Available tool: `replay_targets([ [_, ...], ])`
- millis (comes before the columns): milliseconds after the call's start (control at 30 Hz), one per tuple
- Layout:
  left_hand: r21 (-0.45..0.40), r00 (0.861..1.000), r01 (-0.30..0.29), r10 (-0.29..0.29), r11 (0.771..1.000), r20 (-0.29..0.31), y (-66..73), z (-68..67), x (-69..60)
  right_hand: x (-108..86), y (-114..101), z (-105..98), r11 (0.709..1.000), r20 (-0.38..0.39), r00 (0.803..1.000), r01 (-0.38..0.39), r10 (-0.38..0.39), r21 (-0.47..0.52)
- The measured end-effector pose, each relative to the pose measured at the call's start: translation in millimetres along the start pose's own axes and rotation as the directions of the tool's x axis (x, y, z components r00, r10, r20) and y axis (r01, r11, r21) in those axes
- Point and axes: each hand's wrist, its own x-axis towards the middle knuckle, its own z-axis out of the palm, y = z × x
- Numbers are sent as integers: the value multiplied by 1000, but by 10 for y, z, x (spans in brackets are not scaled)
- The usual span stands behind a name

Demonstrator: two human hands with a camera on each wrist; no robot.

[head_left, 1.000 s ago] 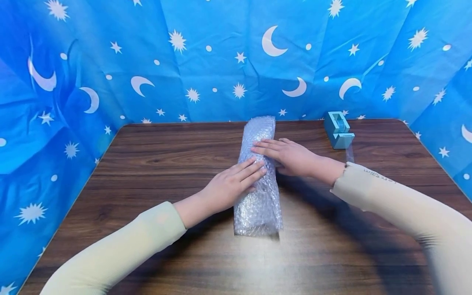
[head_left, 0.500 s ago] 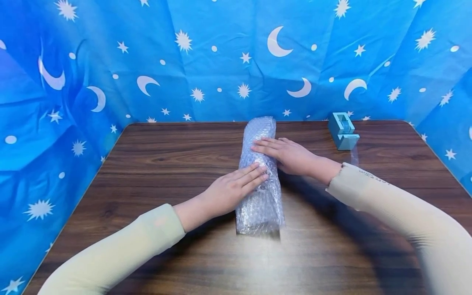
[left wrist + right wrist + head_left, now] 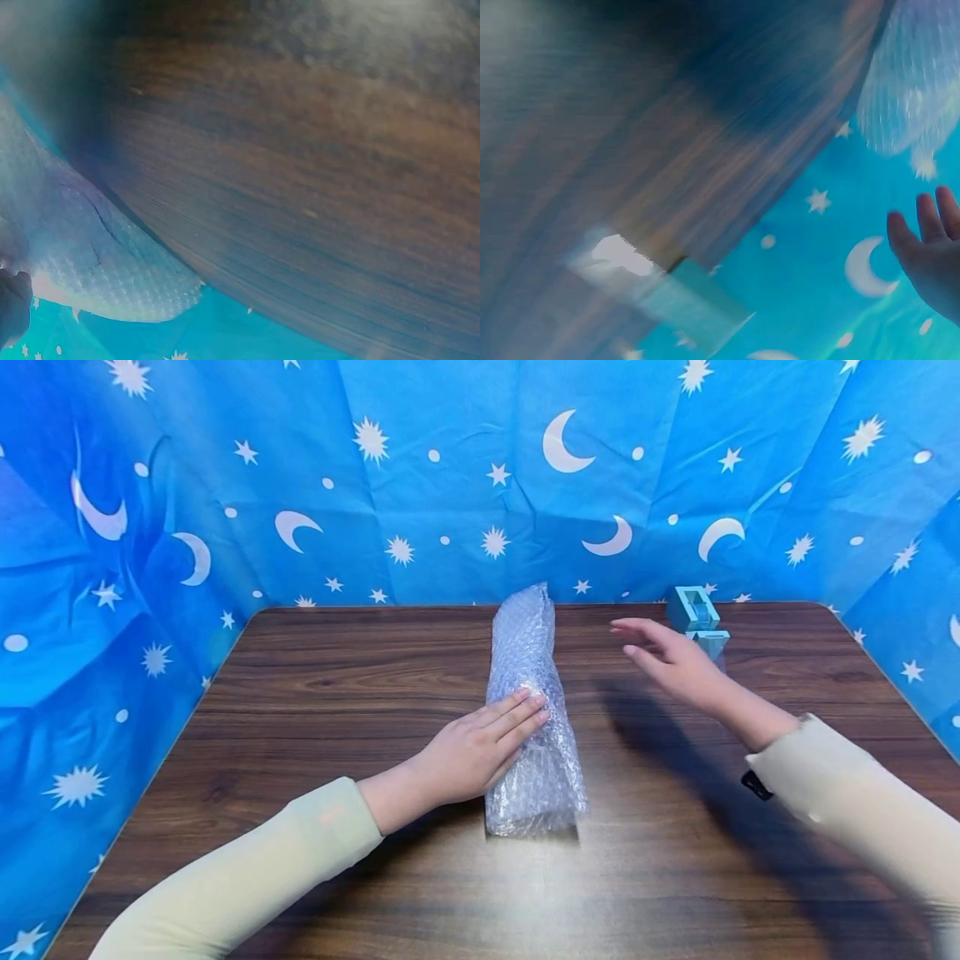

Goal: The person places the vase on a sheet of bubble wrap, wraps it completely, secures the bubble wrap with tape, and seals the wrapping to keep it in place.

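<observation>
A long bundle of clear bubble wrap (image 3: 521, 639) lies lengthwise on the wooden table; what it encloses cannot be made out. Across its middle rests my left hand (image 3: 476, 750), fingers straight and close together. In the left wrist view the far end of the bubble wrap (image 3: 112, 262) shows at lower left. My right hand (image 3: 678, 664) is off the bundle, its fingers loosely extended and holding nothing. Just behind it in the head view stands a light blue tape dispenser (image 3: 692, 607), partly covered by the hand. A shiny strip of tape (image 3: 622, 255) hangs from the dispenser.
The dark wood-grain table (image 3: 337, 677) ends at a blue cloth (image 3: 450, 485) printed with moons and stars, which rises behind it and along both sides. A small black object (image 3: 756, 785) shows under the right sleeve.
My right hand has lifted from the bubble wrap and moved right, towards the tape dispenser. The left hand stays on the bundle, whose far end now sits slightly raised.
</observation>
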Motion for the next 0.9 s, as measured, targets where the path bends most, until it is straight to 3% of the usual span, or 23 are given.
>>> replay_targets([
  [133,-2,1000,-9,9,1000,-17,-5,9,14,-221,183,-188,990,-86,993,-75,86,117],
  [233,-5,1000,-9,9,1000,-20,-12,13,26,-353,351,-304,975,-148,976,-131,158,178],
  [333,-8,1000,-8,8,1000,-14,-20,21,34,-437,506,-377,951,-187,951,-202,248,235],
  [467,-16,1000,-11,11,1000,-3,-26,33,41,-486,667,-437,898,-212,899,-307,382,315],
  [533,-19,1000,-11,11,1000,1,-27,36,43,-498,731,-464,857,-188,873,-363,450,365],
  [667,-14,1000,-7,7,1000,6,-27,20,47,-504,846,-504,785,-82,839,-464,539,410],
  [900,-10,1000,-9,9,1000,2,-19,-27,68,-462,1059,-545,671,148,798,-577,584,465],
])
